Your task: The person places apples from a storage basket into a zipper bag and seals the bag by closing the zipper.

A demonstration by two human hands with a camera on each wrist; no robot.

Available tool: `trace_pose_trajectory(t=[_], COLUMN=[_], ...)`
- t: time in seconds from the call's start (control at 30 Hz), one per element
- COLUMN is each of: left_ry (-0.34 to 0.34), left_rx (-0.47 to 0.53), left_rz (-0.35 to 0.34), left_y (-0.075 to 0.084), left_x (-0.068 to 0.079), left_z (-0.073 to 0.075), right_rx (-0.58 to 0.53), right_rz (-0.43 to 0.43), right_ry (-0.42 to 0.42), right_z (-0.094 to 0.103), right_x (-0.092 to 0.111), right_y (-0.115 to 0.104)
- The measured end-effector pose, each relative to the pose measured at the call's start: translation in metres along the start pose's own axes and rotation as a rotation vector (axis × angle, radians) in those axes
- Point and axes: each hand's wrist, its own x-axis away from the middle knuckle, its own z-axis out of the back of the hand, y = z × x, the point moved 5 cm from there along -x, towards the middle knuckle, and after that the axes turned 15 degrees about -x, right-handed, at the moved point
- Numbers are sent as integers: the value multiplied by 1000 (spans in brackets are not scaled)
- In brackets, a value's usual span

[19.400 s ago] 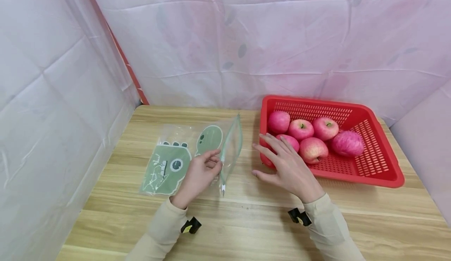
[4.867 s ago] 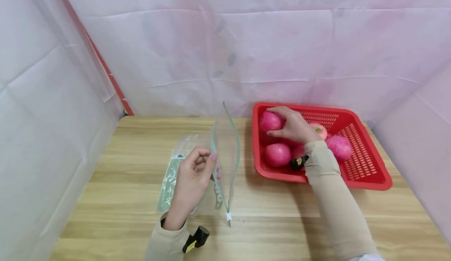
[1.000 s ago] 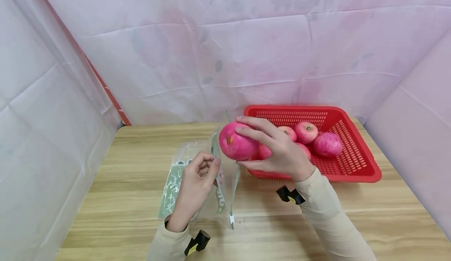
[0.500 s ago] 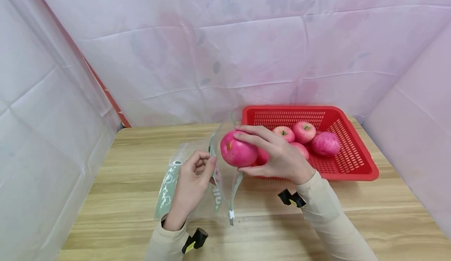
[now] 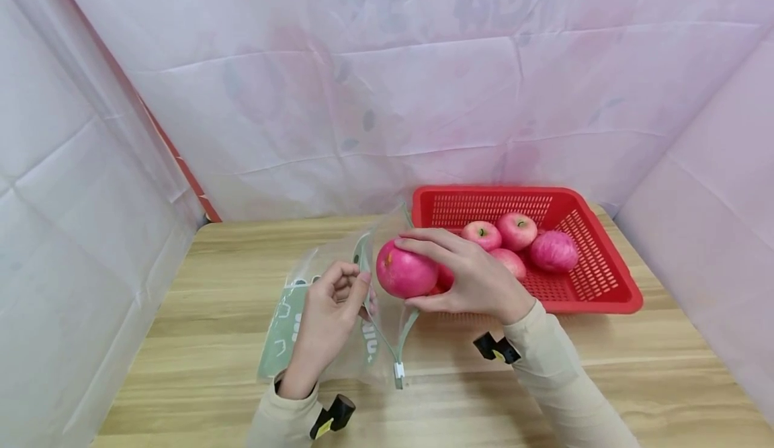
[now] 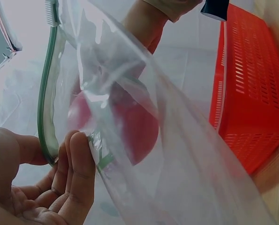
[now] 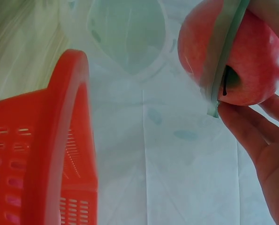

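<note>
Between thumb and fingers my left hand (image 5: 331,320) pinches one edge of a clear zip bag (image 5: 387,330), whose mouth gapes toward the right. My right hand (image 5: 474,273) grips a pink-red apple (image 5: 406,270) right at that mouth. In the right wrist view, the bag's green zip edge crosses in front of the apple (image 7: 247,56), and a dark stem shows. Through the clear film, the left wrist view shows the apple (image 6: 134,122) as a blurred pink shape. The white zip slider (image 5: 398,371) sits at the bag's near corner.
A red plastic basket (image 5: 629,300) stands to the right with several apples in it, and a darker pink one (image 5: 554,251) lies at their right. Another printed bag (image 5: 275,347) lies flat on the wooden table (image 5: 224,287), left of my left hand. Cloth walls (image 5: 423,99) enclose the table.
Since earlier, my right hand has taken an apple from the basket and carried it left to the bag's mouth. In the last second the apple has lowered slightly; my left hand keeps its pinch.
</note>
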Motion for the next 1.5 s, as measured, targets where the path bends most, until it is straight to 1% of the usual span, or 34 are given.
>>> trace_pose_trajectory(t=[0.13, 0.37, 0.57, 0.77, 0.87, 1.0, 1.1, 1.27, 1.5], left_ry=[0, -5, -6, -5, 6, 33, 42, 45, 40], left_rx=[-2, 2, 1, 5, 12, 10, 11, 24, 55], left_rz=[6, 8, -2, -12, -12, 6, 1, -17, -12], left_y=[-1, -2, -2, -2, -1, -1, 0, 0, -1], left_x=[1, 2, 2, 2, 1, 1, 2, 1, 2], left_z=[-1, -2, -2, -2, -2, 0, 1, 3, 5], right_rx=[7, 46, 70, 57, 21, -21, -36, -33, 63], right_rz=[-16, 3, -7, -11, 21, 79, 90, 77, -4], right_ry=[-6, 6, 5, 6, 32, 67, 78, 88, 94], right_z=[-3, -7, -9, -7, -4, 1, 4, 8, 16], right_x=[1, 1, 2, 2, 1, -1, 0, 2, 8], right_y=[1, 1, 2, 2, 0, -2, -3, 1, 13])
